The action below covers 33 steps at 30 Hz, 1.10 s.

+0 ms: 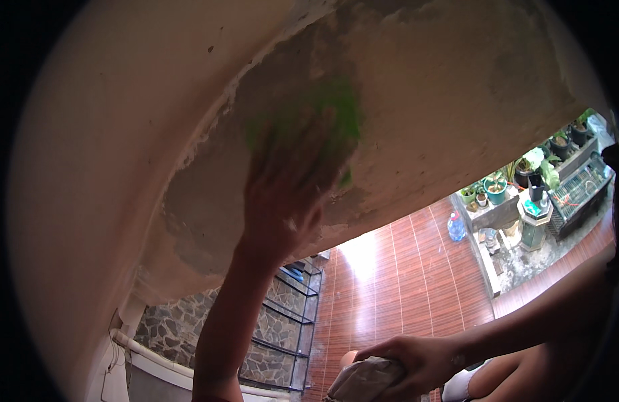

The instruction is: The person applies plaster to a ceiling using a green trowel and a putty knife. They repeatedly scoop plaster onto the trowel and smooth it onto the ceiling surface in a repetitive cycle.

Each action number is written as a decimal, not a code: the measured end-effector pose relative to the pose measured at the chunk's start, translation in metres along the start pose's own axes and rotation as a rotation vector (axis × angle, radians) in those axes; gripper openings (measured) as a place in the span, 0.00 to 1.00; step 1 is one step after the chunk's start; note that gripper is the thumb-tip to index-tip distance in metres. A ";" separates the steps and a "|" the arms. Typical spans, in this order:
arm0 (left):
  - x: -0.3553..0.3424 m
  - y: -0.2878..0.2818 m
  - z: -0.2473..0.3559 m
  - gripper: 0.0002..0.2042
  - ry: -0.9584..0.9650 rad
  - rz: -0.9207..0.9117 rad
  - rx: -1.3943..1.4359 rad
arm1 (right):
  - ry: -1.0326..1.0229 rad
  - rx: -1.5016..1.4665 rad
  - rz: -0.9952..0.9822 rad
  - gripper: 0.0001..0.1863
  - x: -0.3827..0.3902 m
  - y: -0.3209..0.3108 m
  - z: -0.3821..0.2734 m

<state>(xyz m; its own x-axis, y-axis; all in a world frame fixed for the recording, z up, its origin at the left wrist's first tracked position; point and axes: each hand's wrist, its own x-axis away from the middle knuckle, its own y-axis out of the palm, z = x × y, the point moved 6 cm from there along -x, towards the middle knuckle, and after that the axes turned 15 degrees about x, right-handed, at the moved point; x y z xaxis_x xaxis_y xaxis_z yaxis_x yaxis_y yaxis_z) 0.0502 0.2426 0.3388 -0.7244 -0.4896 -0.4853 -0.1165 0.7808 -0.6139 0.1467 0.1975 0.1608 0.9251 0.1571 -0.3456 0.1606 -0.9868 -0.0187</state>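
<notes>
My left hand (pixel 289 174) is raised against a sloped, beige plaster surface (pixel 443 100) with a rough, darker patch (pixel 195 194), pressing a thin green pad (pixel 339 110) onto it. The hand and pad are blurred by motion. My right hand (pixel 417 362) is low at the lower right, its fingers wrapped round a crumpled pale grey bag (pixel 363 378); what is inside the bag is hidden.
Far below are a red-brown tiled floor (pixel 390 281), a black metal rack (pixel 283 315), a stone-patterned surface (pixel 175 321) and a white pipe (pixel 135 342). At the right stand potted plants (pixel 497 191), a water jug (pixel 455 228) and a wire cage (pixel 577 194).
</notes>
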 end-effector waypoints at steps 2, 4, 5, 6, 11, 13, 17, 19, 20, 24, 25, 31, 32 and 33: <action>-0.009 -0.003 -0.016 0.30 -0.003 0.104 -0.051 | 0.004 0.013 0.007 0.19 -0.003 -0.002 0.005; -0.020 0.000 -0.029 0.31 -0.019 0.172 -0.054 | 0.021 -0.042 0.049 0.19 -0.003 -0.005 0.010; -0.026 0.005 -0.034 0.32 -0.031 0.191 -0.029 | -0.004 0.004 0.035 0.19 -0.004 -0.004 0.010; -0.029 0.010 -0.035 0.33 -0.049 0.206 -0.009 | -0.029 0.050 0.025 0.20 -0.005 -0.003 0.010; -0.015 0.046 -0.009 0.31 -0.122 0.069 0.035 | -0.043 0.084 0.045 0.21 -0.002 -0.005 0.012; 0.001 0.059 0.009 0.30 -0.112 -0.041 0.071 | 0.015 0.072 0.038 0.21 0.000 -0.005 0.014; 0.039 0.068 0.042 0.26 -0.043 -0.236 0.223 | 0.025 0.042 0.020 0.22 -0.004 0.000 0.013; 0.056 0.060 0.056 0.22 -0.063 -0.279 0.241 | -0.010 0.013 -0.001 0.22 -0.007 0.003 0.010; 0.063 0.053 0.059 0.21 -0.094 -0.279 0.271 | -0.005 0.005 -0.015 0.23 -0.006 0.005 0.009; 0.067 0.016 0.048 0.20 -0.135 -0.092 0.153 | 0.015 0.015 -0.019 0.23 -0.001 0.005 0.007; 0.064 0.007 0.039 0.20 -0.148 -0.025 0.120 | 0.025 0.025 -0.015 0.23 -0.002 0.005 0.007; 0.013 -0.007 -0.030 0.28 -0.085 0.208 -0.070 | 0.033 0.127 0.010 0.22 -0.012 0.007 0.012; 0.007 -0.007 -0.039 0.30 -0.127 0.219 -0.073 | 0.019 0.085 0.003 0.22 -0.013 0.008 0.012; 0.000 -0.005 -0.042 0.31 -0.099 0.209 -0.074 | 0.005 0.044 -0.002 0.22 -0.012 0.009 0.011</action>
<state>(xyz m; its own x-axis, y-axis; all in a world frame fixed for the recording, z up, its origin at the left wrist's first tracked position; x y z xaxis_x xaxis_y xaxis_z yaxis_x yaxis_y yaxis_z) 0.0224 0.2548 0.3680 -0.6686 -0.3467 -0.6578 -0.0225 0.8937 -0.4481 0.1334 0.1862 0.1543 0.9266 0.1595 -0.3406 0.1477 -0.9872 -0.0607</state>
